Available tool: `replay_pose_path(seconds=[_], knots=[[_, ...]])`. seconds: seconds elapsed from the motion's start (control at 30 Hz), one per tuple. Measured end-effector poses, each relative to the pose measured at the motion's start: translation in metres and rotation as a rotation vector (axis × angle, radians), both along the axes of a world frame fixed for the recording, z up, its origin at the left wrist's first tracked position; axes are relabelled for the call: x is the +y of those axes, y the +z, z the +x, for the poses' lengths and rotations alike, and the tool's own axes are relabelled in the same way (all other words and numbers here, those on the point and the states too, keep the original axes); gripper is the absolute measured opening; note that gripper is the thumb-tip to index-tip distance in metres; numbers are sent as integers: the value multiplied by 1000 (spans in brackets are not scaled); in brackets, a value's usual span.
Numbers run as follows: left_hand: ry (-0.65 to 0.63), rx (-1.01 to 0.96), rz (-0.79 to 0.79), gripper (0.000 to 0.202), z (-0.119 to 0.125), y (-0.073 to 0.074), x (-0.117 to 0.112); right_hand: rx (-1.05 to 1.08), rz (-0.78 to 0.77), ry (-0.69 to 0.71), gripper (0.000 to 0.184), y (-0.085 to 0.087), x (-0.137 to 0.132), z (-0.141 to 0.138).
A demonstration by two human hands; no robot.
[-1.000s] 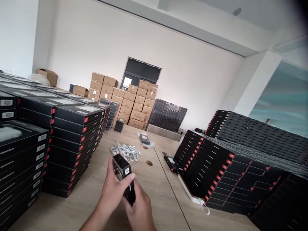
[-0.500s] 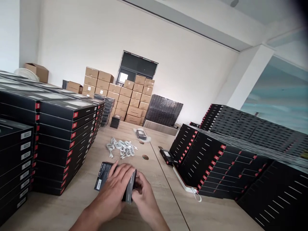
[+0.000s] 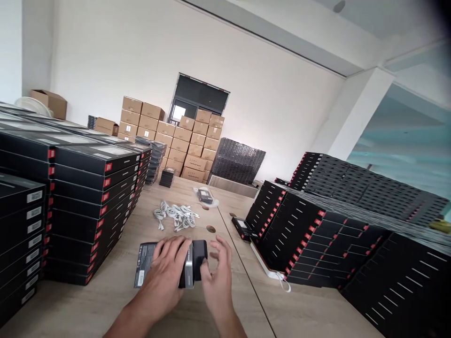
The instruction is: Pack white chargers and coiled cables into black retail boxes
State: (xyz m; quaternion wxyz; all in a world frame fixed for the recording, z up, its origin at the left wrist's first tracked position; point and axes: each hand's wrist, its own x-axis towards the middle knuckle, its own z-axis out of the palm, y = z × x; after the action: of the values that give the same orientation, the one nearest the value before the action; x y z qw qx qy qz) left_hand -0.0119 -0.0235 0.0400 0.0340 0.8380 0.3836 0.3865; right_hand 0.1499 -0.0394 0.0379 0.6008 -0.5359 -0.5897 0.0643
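My left hand [image 3: 165, 272] lies over a flat black box [image 3: 146, 264] on the wooden table [image 3: 105, 300], fingers curled round its right end. A dark inner tray or device [image 3: 199, 256] sticks out of that end. My right hand [image 3: 216, 274] hovers just right of it with fingers spread, its thumb near the protruding part. A bundle of white cables [image 3: 176, 215] lies on the table just beyond the hands.
Tall stacks of black boxes with red tabs stand at the left [image 3: 91, 197] and right [image 3: 310, 239]. A bagged black item [image 3: 205, 195] and a small open box [image 3: 241, 225] lie farther back. Brown cartons [image 3: 183, 145] and black trays [image 3: 237, 162] line the far wall.
The box went from upright in both hands to flat on the table. My right hand has let go and opened beside its right end.
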Motion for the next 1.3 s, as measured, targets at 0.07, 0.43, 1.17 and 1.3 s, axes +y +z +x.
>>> replay_pose_path(seconds=[0.07, 0.43, 1.17, 1.3], knots=[[47, -7, 22, 94, 1, -1, 0, -159, 3, 27, 23, 1, 1, 1], [120, 75, 27, 87, 1, -8, 7, 630, -282, 296, 31, -9, 15, 14], [-330, -51, -568, 64, 11, -32, 7, 159, -355, 86, 30, -33, 59, 47], [-341, -106, -611, 63, 10, -25, 9, 66, -295, 2, 19, -39, 114, 51]])
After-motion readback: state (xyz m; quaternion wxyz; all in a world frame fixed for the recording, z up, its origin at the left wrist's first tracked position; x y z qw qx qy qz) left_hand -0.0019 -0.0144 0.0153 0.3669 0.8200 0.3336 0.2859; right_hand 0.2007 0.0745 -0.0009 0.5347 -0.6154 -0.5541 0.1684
